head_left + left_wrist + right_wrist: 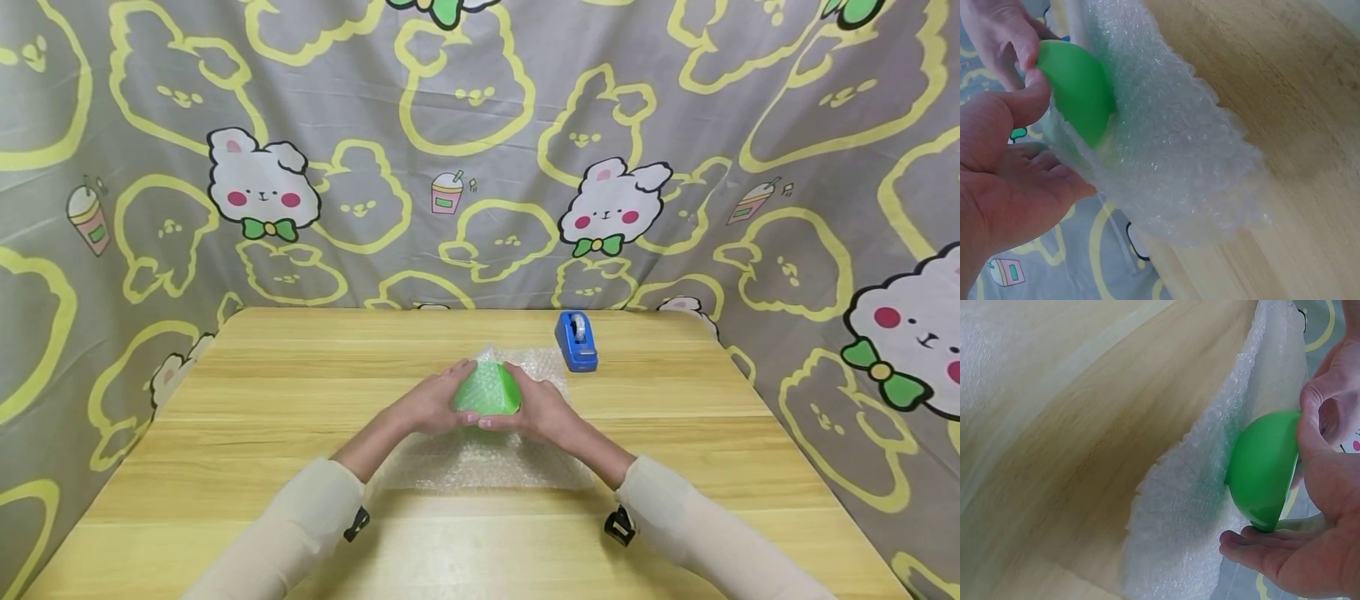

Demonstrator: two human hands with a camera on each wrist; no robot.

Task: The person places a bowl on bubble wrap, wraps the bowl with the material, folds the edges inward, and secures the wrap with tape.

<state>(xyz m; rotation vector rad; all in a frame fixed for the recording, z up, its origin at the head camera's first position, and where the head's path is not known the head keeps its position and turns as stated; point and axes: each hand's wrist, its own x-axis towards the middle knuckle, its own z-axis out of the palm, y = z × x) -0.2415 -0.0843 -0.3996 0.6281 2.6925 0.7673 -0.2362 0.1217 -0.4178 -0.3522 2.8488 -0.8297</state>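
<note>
A green bowl (pixel 1264 469) lies on a sheet of bubble wrap (pixel 1172 137) in the middle of the table. The wrap is folded up over the bowl's left part, and green shows through it in the head view. My left hand (pixel 438 402) holds that folded wrap against the bowl, its thumb at the rim. On the bare right side, my right hand (pixel 546 407) grips the bowl, with the thumb at the rim and fingers round the far side. Both thumbs come close together at the near edge.
A blue tape dispenser (pixel 577 342) with a roll of tape stands behind and to the right of the bubble wrap. The wooden table (pixel 247 417) is bordered by a grey patterned curtain (pixel 480 108) at the back and sides.
</note>
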